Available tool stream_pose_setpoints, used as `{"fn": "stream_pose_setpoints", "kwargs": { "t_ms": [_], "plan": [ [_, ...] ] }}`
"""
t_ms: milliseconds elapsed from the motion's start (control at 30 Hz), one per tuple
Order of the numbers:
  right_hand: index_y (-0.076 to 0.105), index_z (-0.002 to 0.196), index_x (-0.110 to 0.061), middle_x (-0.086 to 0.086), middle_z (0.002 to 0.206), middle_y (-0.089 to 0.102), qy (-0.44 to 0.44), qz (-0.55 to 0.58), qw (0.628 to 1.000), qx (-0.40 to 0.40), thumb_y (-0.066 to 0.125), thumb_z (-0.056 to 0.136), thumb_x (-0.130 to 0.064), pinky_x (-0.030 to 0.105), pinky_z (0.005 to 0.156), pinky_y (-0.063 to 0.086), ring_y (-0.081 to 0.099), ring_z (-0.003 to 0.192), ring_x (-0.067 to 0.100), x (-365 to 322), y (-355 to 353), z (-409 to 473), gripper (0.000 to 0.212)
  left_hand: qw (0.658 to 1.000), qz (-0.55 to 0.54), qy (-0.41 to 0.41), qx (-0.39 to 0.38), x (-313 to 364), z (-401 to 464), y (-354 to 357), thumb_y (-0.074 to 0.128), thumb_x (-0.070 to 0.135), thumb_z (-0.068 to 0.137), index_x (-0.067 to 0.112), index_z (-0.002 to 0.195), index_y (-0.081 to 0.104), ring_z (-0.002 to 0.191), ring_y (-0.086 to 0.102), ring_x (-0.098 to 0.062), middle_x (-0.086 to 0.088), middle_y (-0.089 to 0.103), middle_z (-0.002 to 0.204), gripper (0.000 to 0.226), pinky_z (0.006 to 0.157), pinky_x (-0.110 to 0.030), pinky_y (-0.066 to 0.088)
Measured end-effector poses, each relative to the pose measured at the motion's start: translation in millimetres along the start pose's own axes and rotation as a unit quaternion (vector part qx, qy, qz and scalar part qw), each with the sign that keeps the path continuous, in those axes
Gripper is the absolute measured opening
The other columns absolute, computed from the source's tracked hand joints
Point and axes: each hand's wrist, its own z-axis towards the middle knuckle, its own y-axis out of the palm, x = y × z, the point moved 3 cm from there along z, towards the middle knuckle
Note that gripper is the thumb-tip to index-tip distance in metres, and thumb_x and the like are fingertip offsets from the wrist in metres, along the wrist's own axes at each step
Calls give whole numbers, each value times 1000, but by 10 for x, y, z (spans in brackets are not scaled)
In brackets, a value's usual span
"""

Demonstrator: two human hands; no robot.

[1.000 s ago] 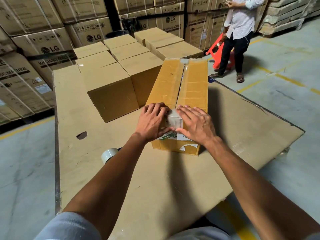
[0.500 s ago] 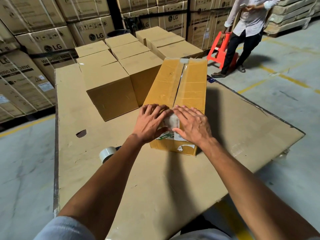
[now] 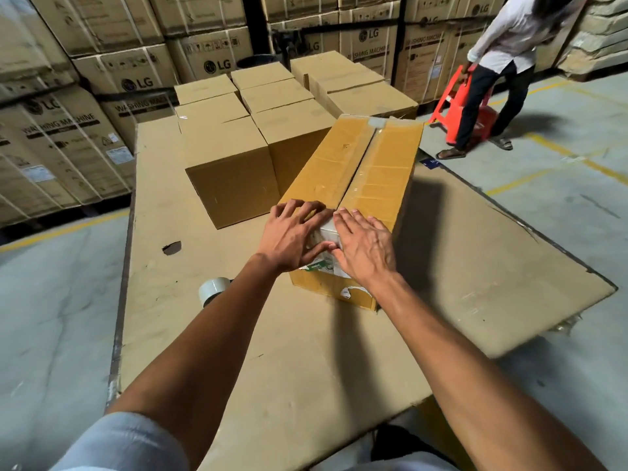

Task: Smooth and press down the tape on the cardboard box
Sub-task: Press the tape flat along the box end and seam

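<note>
A long yellowish cardboard box (image 3: pixel 380 171) lies on a cardboard-covered table (image 3: pixel 475 260), its near end towards me. Clear tape (image 3: pixel 364 156) runs along the top seam and folds down over the near end as a whitish strip (image 3: pixel 329 232). My left hand (image 3: pixel 292 234) lies flat on the near top corner, left of the strip, fingers spread. My right hand (image 3: pixel 365 248) lies flat on the right of the strip, over the near edge. Both palms press on the box and hold nothing.
A roll of clear tape (image 3: pixel 212 291) sits on the table left of my left forearm. Several plain brown boxes (image 3: pixel 231 175) stand behind and left of the taped box. Printed cartons (image 3: pixel 68 141) are stacked along the back. A person (image 3: pixel 503 62) handles a red stool (image 3: pixel 458 107) at the right.
Both hands have slid slightly further up onto the box's near end along the tape. The person at the back has bent and moved right with the red stool.
</note>
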Motion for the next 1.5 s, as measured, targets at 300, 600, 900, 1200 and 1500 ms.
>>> {"fn": "stream_pose_setpoints", "kwargs": {
  "t_ms": [300, 600, 900, 1200, 1500],
  "plan": [
    [29, 164, -9, 15, 169, 35, -136, 58, 988, -53, 48, 99, -69, 47, 114, 42, 40, 153, 31, -573, -193, 307, 91, 986, 14, -152, -69, -363, -441, -95, 37, 74, 102, 47, 169, 24, 161, 33, -29, 5, 31, 177, 73, 123, -57, 37],
    [27, 166, -19, 3, 173, 30, -324, 168, 929, -65, 28, 105, -66, 53, 129, 24, 27, 160, 21, -168, -151, 612, 76, 936, -52, -348, -8, 135, -531, -290, 46, 44, 109, 25, 172, 30, 155, 44, -31, -1, 35, 177, 68, 125, -50, 41],
    [4, 170, -25, -5, 177, 1, -390, 129, 905, -110, 17, 111, -48, 59, 131, 4, 2, 165, 21, 31, -29, 755, 65, 781, -314, -522, 136, 754, -303, -212, 49, 38, 116, 14, 169, 37, 160, 37, -23, -7, 38, 173, 59, 127, -27, 29],
    [3, 170, -22, -3, 178, 1, -413, 114, 899, -96, 15, 107, -48, 61, 130, 0, 0, 165, 23, -90, 68, 834, 69, 686, -447, -547, 174, 744, -234, -135, 47, 39, 108, 14, 168, 38, 145, 49, -12, -4, 48, 167, 65, 117, -30, 43],
    [3, 169, -12, 8, 177, -3, -364, 124, 920, -80, 16, 102, -53, 61, 130, -3, -8, 164, 26, -103, 93, 828, 79, 654, -443, -599, 131, 698, -321, 112, 39, 74, 87, 22, 116, 72, 111, 66, -24, -12, 75, 125, 68, 111, -57, 49]
  ]
}}
